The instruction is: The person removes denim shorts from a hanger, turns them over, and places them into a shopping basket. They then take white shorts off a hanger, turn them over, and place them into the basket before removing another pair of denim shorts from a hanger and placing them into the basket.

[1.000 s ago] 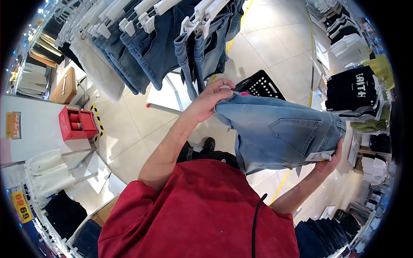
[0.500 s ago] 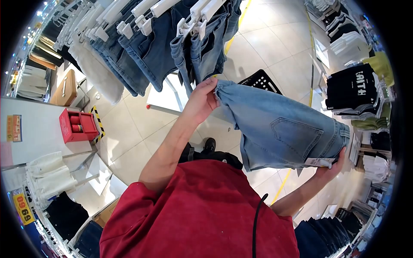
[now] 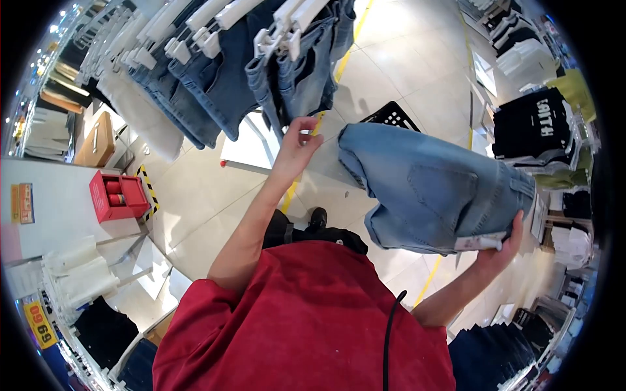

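Shop floor of pale tiles with a yellow line; garment racks on all sides. Overhead, a row of hung denim shorts on white clip hangers. Black basket on the floor beyond, red box at the left, black printed shirts at the right.

Status: light-blue denim shorts are off any rail and carry no hanger. They are held up in the air, back pocket toward the camera, in front of the basket and just beside the hung row, apart from it. Nothing is clipped to them.

Right hand: arm out to the side, fingers closed on the lower edge of the light-blue shorts at the white paper tag; it alone carries them.

Left hand: arm raised, fingers loosely spread and slightly curled, holding nothing. It sits just under the nearest hung pair; contact cannot be told
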A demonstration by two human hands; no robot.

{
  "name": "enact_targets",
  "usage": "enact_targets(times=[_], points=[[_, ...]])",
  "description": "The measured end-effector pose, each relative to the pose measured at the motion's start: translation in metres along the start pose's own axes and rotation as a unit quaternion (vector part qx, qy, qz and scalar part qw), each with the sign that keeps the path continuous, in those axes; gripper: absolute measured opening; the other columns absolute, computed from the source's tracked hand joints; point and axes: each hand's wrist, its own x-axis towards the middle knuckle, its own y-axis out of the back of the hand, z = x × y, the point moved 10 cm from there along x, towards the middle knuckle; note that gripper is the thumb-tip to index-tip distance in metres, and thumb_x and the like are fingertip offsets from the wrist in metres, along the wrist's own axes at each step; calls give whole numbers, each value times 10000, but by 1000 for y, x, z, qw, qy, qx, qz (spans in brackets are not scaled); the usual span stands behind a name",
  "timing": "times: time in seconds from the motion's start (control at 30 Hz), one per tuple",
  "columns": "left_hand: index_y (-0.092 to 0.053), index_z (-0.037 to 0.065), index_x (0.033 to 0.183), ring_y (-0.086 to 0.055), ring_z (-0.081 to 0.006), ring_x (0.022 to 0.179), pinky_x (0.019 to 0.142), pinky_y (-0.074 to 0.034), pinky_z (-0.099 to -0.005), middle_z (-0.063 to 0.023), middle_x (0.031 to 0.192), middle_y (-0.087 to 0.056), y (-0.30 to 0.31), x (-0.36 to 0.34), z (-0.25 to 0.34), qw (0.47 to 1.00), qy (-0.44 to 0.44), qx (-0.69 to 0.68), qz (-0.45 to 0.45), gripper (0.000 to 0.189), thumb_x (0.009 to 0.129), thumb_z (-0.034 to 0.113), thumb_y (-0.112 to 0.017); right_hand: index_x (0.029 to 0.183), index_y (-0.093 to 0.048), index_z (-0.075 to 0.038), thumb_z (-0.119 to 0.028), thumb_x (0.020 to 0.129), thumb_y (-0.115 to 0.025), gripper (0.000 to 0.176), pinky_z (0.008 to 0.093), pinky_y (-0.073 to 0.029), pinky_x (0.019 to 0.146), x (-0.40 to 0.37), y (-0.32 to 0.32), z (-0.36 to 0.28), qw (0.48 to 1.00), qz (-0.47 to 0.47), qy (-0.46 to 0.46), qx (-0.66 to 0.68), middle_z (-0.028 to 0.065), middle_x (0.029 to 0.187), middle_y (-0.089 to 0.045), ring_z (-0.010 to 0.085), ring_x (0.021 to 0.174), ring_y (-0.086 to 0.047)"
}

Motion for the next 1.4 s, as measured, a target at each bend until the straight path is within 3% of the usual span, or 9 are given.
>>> enact_targets(times=[0.2, 0.33, 0.37, 0.57, 0.67, 0.83, 1.1, 1.27, 1.4], points=[[-369, 76, 1318, -507, -165, 1004, 883, -399, -303, -82, 1187, -473, -79, -45, 50, 971, -23, -68, -226, 571, 870, 347, -599, 1213, -472, 37, -175, 872, -620, 428, 302, -482, 845, -51, -91, 22, 998, 4, 4, -66, 137, 1107, -594, 212, 985, -592], [-200, 55, 1423, -431, -230, 1198, 983, -357, -347, -105, 1351, -374, -123, -87, 123, 913, 18, -220, -343, 1087, 658, 644, -699, 1271, -377, 40, -160, 829, -633, 549, 329, -480, 788, -129, -197, 60, 869, -334, -26, -365, 193, 1130, -514, 258, 897, -584], [-199, 46, 1413, -421, -234, 1198, 987, -357, -357, -113, 1331, -389, -115, -79, 117, 936, 0, -158, -313, 1035, 690, 587, -704, 1265, -376, 47, -107, 744, -651, 609, 390, -457, 815, -155, -224, 45, 752, -384, 301, -444, 230, 1116, -482, 338, 934, -538], [-481, 10, 1244, -542, -162, 1049, 915, -423, -299, -69, 1143, -573, -66, -44, 81, 954, 135, -256, -82, 473, 811, 92, -654, 1263, -403, 46, -216, 719, -714, 679, 406, -427, 938, -219, -238, 56, 613, -563, 282, -478, 242, 1303, -402, 385, 1124, -477], [-515, 3, 1219, -586, -181, 1015, 879, -459, -295, -73, 1099, -618, -42, -41, 93, 957, 120, -256, -61, 451, 792, 41, -654, 1186, -510, 10, -227, 753, -690, 525, 364, -494, 814, -221, -223, 44, 600, -675, 272, -332, 175, 1217, -511, 303, 988, -573], [-561, -67, 1157, -597, -219, 1019, 933, -425, -325, -131, 1090, -635, -12, -52, 168, 929, 54, -238, -277, 505, 664, -65, -667, 1221, -488, -3, -165, 781, -619, 487, 379, -436, 892, -82, -194, 32, 874, -418, 179, -171, 123, 1228, -523, 229, 1119, -515], [-585, -9, 1109, -562, -109, 919, 816, -444, -246, -40, 1004, -640, -24, -51, 240, 912, -95, 124, -378, 409, 785, 182, -744, 1276, -474, -30, -292, 726, -744, 666, 306, -356, 966, -153, -276, 149, 707, -698, -72, -83, 71, 1164, -539, 164, 1115, -471], [-603, -49, 823, -486, -322, 593, 591, -417, -350, -184, 634, -520, 18, -32, 274, 843, -271, 458, -81, 344, 820, 290, -664, 1019, -621, 18, -145, 723, -763, 367, 242, -442, 686, -138, -249, 184, 716, -651, -227, -106, -11, 839, -600, 68, 774, -522], [-607, -61, 839, -517, -310, 564, 572, -431, -348, -177, 638, -545, 49, -12, 236, 869, -188, 453, -71, 337, 813, 268, -673, 840, -632, 51, -184, 695, -745, 298, 259, -405, 560, -102, -219, 189, 608, -645, -68, -457, 39, 651, -531, 103, 602, -487]])
